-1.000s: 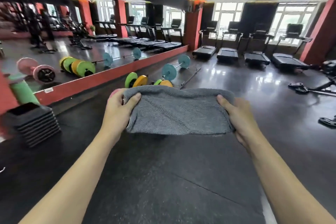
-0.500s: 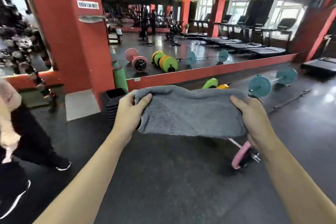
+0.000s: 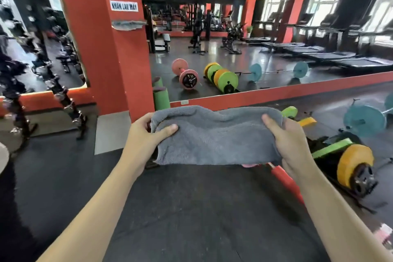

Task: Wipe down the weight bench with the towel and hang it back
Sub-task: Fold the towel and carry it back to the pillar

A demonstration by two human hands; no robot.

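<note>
Head view | far left: red pillar (image 3: 102,44) with a sign (image 3: 124,5) above a grey cloth on a rail (image 3: 128,24), likely the hanging spot | left hand (image 3: 146,136) pinches towel (image 3: 214,136) end | towel held folded, taut, mid-air, ready to hang | right hand (image 3: 291,144) grips other end | right: barbells (image 3: 353,166) on floor | bench not visible

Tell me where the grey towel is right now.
In the head view the grey towel is centre frame, stretched between the left hand and right hand, in front of the red pillar and the wall mirror.
</note>
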